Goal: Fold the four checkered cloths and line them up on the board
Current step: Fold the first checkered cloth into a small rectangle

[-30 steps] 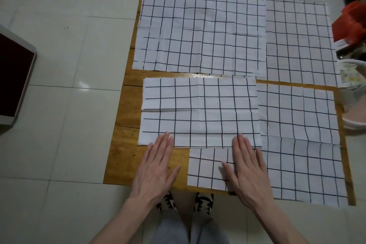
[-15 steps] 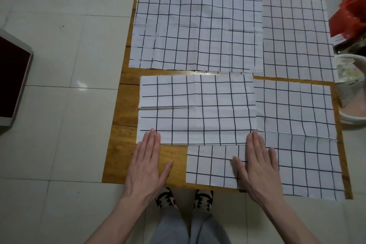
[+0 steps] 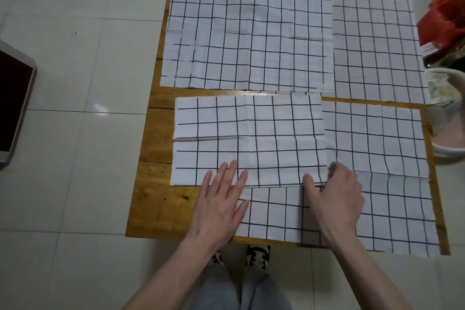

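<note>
1. Right hand [image 3: 336,199]: half a second ago it lay flat; now we see its fingers curled around the near right corner of the half-folded cloth [image 3: 249,141].
2. Left hand [image 3: 217,205] has slid right and lies open, flat on that cloth's near edge.
3. We judge the second fold is starting.
4. All four cloths lie on the board [image 3: 161,209]; three appear unfolded.

Four white cloths with black grid lines lie flat on the wooden board [image 3: 161,206]. A folded cloth [image 3: 249,138] sits at centre, overlapping the cloth at four o'clock [image 3: 377,184]; two spread cloths lie at twelve [image 3: 249,35] and two [image 3: 375,43].
</note>
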A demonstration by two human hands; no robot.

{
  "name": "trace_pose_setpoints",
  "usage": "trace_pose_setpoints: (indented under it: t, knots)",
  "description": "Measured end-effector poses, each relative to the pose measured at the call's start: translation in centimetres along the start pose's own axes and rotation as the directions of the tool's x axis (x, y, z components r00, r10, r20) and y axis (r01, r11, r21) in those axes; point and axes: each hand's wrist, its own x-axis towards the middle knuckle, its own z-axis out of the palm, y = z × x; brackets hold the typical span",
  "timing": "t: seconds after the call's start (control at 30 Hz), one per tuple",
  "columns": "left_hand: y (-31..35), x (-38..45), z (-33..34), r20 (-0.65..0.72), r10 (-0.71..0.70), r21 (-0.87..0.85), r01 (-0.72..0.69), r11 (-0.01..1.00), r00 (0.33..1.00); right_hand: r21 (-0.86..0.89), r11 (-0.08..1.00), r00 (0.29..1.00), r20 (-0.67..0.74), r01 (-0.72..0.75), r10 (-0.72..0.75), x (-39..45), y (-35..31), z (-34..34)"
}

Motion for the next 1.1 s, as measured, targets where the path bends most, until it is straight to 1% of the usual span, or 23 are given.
trace_pose_setpoints:
  t: [0.13, 0.27, 0.33, 0.37, 0.4, 0.43, 0.5, 0.57, 0.6, 0.63, 0.67, 0.73, 0.8, 0.93, 1.1]
  knots:
    - [0.2, -0.2, 0.4, 0.002, -0.005, 0.012, 0.005, 1.000, 1.000, 0.050, 0.993, 0.992, 0.070, -0.106, 0.102, 0.5, -1.0, -0.7]
    - [0.4, -0.4, 0.5, 0.001, -0.021, -0.006, 0.021, 1.000, 1.000, 0.204, 0.961, 0.977, 0.144, -0.188, 0.160, 0.6, -1.4, -0.9]
    - [0.5, -0.4, 0.5, 0.001, -0.032, -0.019, 0.032, 0.999, 0.999, 0.271, 0.939, 0.972, 0.155, -0.214, 0.176, 0.3, -1.5, -1.0]
    - [0.5, -0.4, 0.4, 0.000, -0.035, -0.026, 0.035, 0.999, 0.999, 0.335, 0.914, 0.969, 0.160, -0.230, 0.186, 0.0, -1.5, -1.1]
    - [0.5, -0.4, 0.4, 0.000, -0.037, -0.034, 0.037, 0.999, 0.999, 0.435, 0.864, 0.965, 0.173, -0.253, 0.196, -0.3, -1.7, -1.3]
    - [0.5, -0.4, 0.4, 0.001, -0.038, -0.042, 0.038, 0.998, 0.999, 0.541, 0.787, 0.954, 0.207, -0.297, 0.217, -0.7, -1.8, -1.4]
    - [0.5, -0.4, 0.4, 0.010, -0.040, -0.047, 0.041, 0.998, 0.999, 0.698, 0.604, 0.923, 0.290, -0.384, 0.252, -1.1, -2.2, -1.5]
    - [0.4, -0.4, 0.4, 0.014, -0.040, -0.049, 0.041, 0.998, 0.999, 0.777, 0.451, 0.896, 0.342, -0.440, 0.284, -1.1, -2.4, -1.7]
    - [0.4, -0.4, 0.4, 0.016, -0.040, -0.050, 0.041, 0.998, 0.999, 0.798, 0.403, 0.887, 0.346, -0.449, 0.305, -1.2, -2.7, -1.8]
    - [0.4, -0.4, 0.4, 0.017, -0.039, -0.051, 0.040, 0.998, 0.999, 0.808, 0.383, 0.884, 0.336, -0.447, 0.324, -1.2, -2.8, -1.9]
    - [0.4, -0.4, 0.4, 0.019, -0.038, -0.052, 0.039, 0.998, 0.999, 0.810, 0.388, 0.885, 0.318, -0.440, 0.341, -1.3, -2.9, -2.0]
    - [0.4, -0.4, 0.4, 0.020, -0.039, -0.049, 0.039, 0.998, 0.999, 0.799, 0.437, 0.897, 0.273, -0.413, 0.348, -1.6, -2.7, -2.0]
    - [0.4, -0.4, 0.4, 0.021, -0.042, -0.047, 0.043, 0.998, 0.999, 0.791, 0.481, 0.915, 0.239, -0.378, 0.326, -1.9, -2.6, -2.1]
    - [0.6, -0.4, 0.3, 0.018, -0.052, -0.062, 0.053, 0.997, 0.998, 0.780, 0.593, 0.973, 0.088, -0.201, 0.213, -2.9, -3.9, -3.1]
    - [0.5, -0.4, 0.0, 0.014, -0.063, -0.093, 0.064, 0.994, 0.998, 0.791, 0.611, 0.993, -0.076, 0.008, 0.085, -4.8, -7.1, -4.0]
